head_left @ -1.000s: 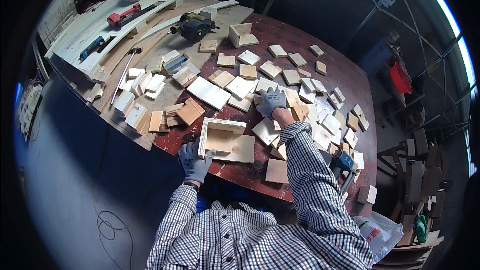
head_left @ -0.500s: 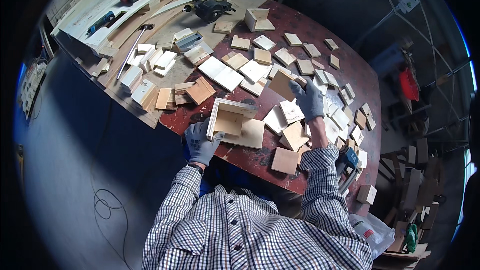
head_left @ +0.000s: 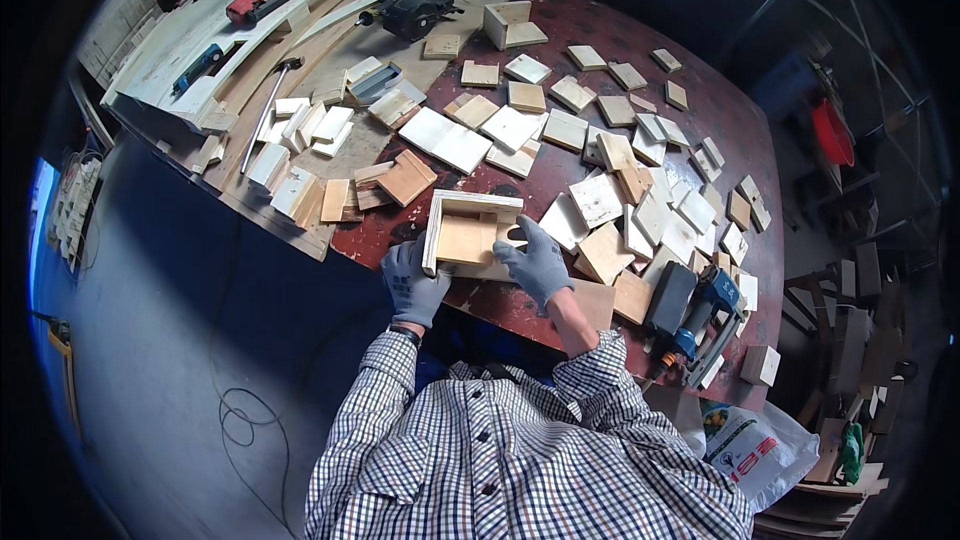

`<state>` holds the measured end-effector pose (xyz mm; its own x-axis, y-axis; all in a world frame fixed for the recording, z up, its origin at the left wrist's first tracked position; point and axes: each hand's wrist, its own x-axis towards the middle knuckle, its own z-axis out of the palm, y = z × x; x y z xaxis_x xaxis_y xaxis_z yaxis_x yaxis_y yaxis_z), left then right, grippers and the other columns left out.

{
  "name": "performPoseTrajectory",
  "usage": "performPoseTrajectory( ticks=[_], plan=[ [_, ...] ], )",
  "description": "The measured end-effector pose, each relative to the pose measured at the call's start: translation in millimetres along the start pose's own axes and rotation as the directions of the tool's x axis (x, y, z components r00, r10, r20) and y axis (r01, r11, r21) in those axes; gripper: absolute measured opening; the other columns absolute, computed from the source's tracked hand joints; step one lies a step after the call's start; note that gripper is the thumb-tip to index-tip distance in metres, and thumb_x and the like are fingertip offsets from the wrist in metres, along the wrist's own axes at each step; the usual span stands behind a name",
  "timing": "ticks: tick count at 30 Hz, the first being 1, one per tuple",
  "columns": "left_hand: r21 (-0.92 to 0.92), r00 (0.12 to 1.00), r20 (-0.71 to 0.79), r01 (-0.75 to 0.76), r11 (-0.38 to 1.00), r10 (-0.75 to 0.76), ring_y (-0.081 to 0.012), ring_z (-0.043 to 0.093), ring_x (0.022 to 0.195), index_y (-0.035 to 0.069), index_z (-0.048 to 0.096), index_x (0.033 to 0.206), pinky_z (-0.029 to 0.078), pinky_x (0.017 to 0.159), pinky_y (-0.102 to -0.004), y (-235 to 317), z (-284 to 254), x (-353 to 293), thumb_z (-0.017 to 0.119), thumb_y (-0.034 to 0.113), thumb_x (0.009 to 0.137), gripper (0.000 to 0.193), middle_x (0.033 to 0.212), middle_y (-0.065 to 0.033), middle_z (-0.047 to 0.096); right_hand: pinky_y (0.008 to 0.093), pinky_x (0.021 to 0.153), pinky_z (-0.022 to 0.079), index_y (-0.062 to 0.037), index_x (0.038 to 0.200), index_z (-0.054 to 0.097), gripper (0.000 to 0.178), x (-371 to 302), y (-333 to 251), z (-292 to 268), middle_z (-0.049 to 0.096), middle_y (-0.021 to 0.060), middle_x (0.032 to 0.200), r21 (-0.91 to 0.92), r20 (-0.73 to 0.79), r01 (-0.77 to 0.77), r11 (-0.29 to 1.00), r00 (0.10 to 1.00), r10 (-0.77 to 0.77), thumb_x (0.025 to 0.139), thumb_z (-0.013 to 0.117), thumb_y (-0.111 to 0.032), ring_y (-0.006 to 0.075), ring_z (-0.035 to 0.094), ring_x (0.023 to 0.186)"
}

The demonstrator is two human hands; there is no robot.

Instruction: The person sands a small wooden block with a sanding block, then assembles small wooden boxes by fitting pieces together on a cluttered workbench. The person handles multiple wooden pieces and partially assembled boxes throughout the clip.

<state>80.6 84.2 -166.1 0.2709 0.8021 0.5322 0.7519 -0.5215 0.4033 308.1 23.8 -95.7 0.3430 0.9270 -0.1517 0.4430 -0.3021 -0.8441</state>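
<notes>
Left hand (head_left: 415, 282): holding the near end of the left wall of the wooden box (head_left: 468, 230), narrowing around it, probably steadying the box.
Right hand (head_left: 535, 258): hovering over or touching the box's right side, fingers half curling; whether it is gripping wood, I cannot tell.
Box: lying near the front edge of the desk (head_left: 590, 25), its open right side facing the right hand, presumably giving that hand a way in.
Nail gun (head_left: 718, 292): resting to the right, well apart from the box, likely staying within arm's reach.
Brown board (head_left: 590, 306): lying just beside the right wrist, by the front edge.
Loose boards (head_left: 597, 198): overlapping to the right, crowding sideways room.
Open room: a red strip is showing behind the box; overhead, nothing is blocking.
</notes>
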Motion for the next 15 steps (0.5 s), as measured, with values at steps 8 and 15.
performPoseTrajectory(
  ticks=[8, 15],
  plan=[
    [-0.094, 0.997, 0.073, 0.032, 0.995, -0.025, -0.0368, 0.058, 0.11, 0.009, 0.067, 0.119, 0.044, 0.095, -0.0529, 3.5, -12.3, -0.3, 0.085, 0.035, 0.072, 0.057, 0.111, -0.0132, 0.065, 0.0514, 0.086, 0.06, -0.0054, 0.141, 0.053, 0.074, -27.3, -2.7, 24.4, 0.061, 0.0206, 0.127, -0.462, 0.015, 0.283, 0.84, 0.95, -0.312, 0.087, 0.083, -0.046, 0.0421, 0.069, 0.109],
    [-0.011, 0.99, 0.139, 0.036, 0.999, -0.034, -0.0338, 0.057, 0.107, 0.011, 0.064, 0.128, 0.045, 0.093, -0.0528, -7.8, -6.8, 0.8, 0.087, 0.037, 0.065, 0.073, 0.109, -0.0101, 0.064, 0.051, 0.078, 0.061, -0.009, 0.146, 0.05, 0.077, -20.7, 1.5, 24.3, 0.062, 0.018, 0.123, -0.523, 0.035, 0.298, 0.798, 0.944, -0.329, 0.086, 0.085, -0.043, 0.0394, 0.071, 0.104]
  ],
)
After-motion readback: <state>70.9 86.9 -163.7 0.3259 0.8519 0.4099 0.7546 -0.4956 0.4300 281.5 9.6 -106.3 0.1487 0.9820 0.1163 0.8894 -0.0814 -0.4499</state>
